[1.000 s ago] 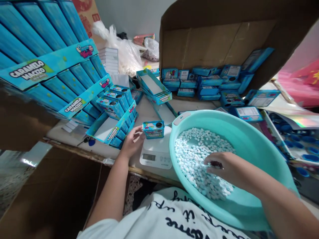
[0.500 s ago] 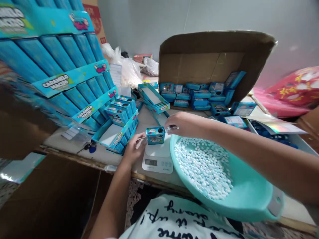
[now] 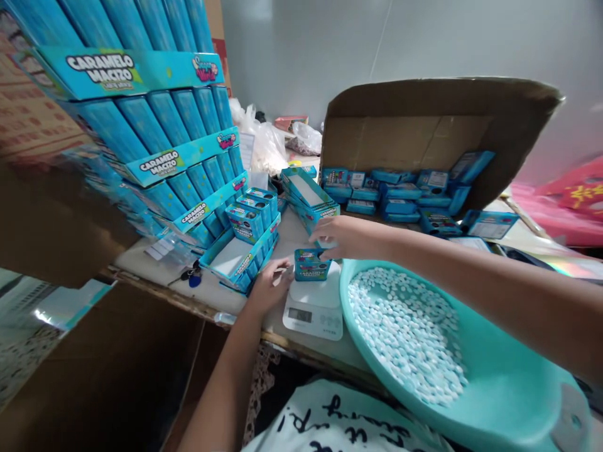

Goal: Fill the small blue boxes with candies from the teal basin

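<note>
Right hand [image 3: 346, 236] has swung from the pellets [image 3: 407, 333] to the blue box's [image 3: 311, 270] top, fingers bent, grip unclear. Left hand [image 3: 269, 286], fingers loosely parted, sits at its nine o'clock. Smooth white scale [image 3: 313, 295] beneath; rounded plastic tub [image 3: 504, 358] at four.

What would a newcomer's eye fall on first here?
Probably the big turquoise tub at lower right, with its spread of small pale pieces, and the tall stack of blue boxes at left. Between them, a small blue box stands on a white scale, the right hand above it, the left hand beside it.
</note>
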A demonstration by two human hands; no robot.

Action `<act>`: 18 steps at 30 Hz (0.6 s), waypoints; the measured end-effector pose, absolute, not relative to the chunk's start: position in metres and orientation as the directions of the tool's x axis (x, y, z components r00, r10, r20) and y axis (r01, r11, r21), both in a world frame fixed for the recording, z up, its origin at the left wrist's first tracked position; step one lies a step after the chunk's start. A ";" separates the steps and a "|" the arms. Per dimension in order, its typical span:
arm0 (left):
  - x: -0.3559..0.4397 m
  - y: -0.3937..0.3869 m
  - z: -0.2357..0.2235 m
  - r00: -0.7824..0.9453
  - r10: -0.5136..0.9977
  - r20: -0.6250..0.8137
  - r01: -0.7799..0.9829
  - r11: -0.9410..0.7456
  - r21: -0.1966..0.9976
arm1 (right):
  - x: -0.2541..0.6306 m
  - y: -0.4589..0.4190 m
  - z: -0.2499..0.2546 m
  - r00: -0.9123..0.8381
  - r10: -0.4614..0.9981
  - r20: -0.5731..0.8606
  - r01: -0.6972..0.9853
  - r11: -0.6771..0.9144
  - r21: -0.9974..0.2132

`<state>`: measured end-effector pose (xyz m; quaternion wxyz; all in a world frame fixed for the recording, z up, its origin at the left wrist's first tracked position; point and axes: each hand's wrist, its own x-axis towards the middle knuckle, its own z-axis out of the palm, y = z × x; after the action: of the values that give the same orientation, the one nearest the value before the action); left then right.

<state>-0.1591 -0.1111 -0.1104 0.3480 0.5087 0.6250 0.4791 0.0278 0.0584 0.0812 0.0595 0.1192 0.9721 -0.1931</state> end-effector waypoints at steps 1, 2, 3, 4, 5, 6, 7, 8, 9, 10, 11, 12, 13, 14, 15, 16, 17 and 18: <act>-0.159 -0.111 -0.110 -0.240 0.969 0.052 0.303 0.024 0.953 | 0.032 0.058 0.084 -0.968 0.215 -0.133 0.249 0.900 -0.357; -0.159 -0.110 -0.110 -0.238 0.970 0.051 0.303 0.024 0.953 | 0.038 0.058 0.086 -0.966 0.230 -0.118 0.257 0.904 -0.342; -0.159 -0.110 -0.109 -0.234 0.971 0.049 0.302 0.025 0.953 | 0.045 0.057 0.088 -0.958 0.262 -0.115 0.285 0.906 -0.312; -0.159 -0.110 -0.109 -0.229 0.972 0.047 0.300 0.025 0.954 | 0.055 0.056 0.088 -0.941 0.314 -0.129 0.338 0.902 -0.269; -0.159 -0.110 -0.108 -0.224 0.974 0.042 0.298 0.027 0.954 | 0.067 0.055 0.087 -0.908 0.382 -0.171 0.413 0.885 -0.215; -0.159 -0.110 -0.108 -0.221 0.975 0.037 0.295 0.030 0.955 | 0.081 0.051 0.082 -0.861 0.451 -0.234 0.492 0.855 -0.163; -0.158 -0.110 -0.107 -0.220 0.975 0.031 0.292 0.035 0.956 | 0.095 0.047 0.075 -0.807 0.508 -0.300 0.563 0.816 -0.132; -0.158 -0.110 -0.107 -0.221 0.975 0.025 0.288 0.041 0.957 | 0.109 0.040 0.066 -0.755 0.544 -0.365 0.620 0.775 -0.127; -0.158 -0.110 -0.106 -0.224 0.974 0.021 0.286 0.045 0.957 | 0.123 0.031 0.055 -0.735 0.535 -0.416 0.641 0.748 -0.171; -0.158 -0.110 -0.106 -0.227 0.974 0.019 0.288 0.048 0.956 | 0.135 0.020 0.042 -0.741 0.500 -0.448 0.641 0.725 -0.252; -0.158 -0.110 -0.106 -0.228 0.974 0.021 0.293 0.048 0.955 | 0.146 0.009 0.030 -0.761 0.449 -0.468 0.624 0.702 -0.342; -0.158 -0.110 -0.106 -0.226 0.974 0.022 0.299 0.047 0.953 | 0.154 -0.001 0.019 -0.782 0.400 -0.478 0.606 0.669 -0.431; -0.158 -0.109 -0.106 -0.226 0.974 0.024 0.304 0.047 0.952 | 0.160 -0.011 0.010 -0.794 0.376 -0.478 0.597 0.633 -0.493; -0.158 -0.109 -0.106 -0.230 0.973 0.025 0.305 0.048 0.951 | 0.164 -0.019 0.003 -0.802 0.365 -0.473 0.591 0.604 -0.535; -0.158 -0.109 -0.106 -0.240 0.970 0.024 0.299 0.051 0.953 | 0.166 -0.025 -0.001 -0.803 0.368 -0.469 0.593 0.582 -0.557; -0.158 -0.109 -0.107 -0.255 0.967 0.020 0.284 0.056 0.957 | 0.167 -0.029 -0.004 -0.798 0.378 -0.469 0.600 0.569 -0.563; -0.158 -0.109 -0.108 -0.274 0.961 0.015 0.265 0.060 0.962 | 0.167 -0.031 -0.004 -0.794 0.381 -0.474 0.606 0.563 -0.562; -0.158 -0.109 -0.109 -0.292 0.956 0.012 0.247 0.064 0.967 | 0.167 -0.032 -0.003 -0.789 0.373 -0.488 0.610 0.562 -0.559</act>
<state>-0.1583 -0.1093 -0.1088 0.3594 0.4740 0.6345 0.4935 0.1675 -0.0315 -0.0034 0.1593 0.2827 0.8692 -0.3732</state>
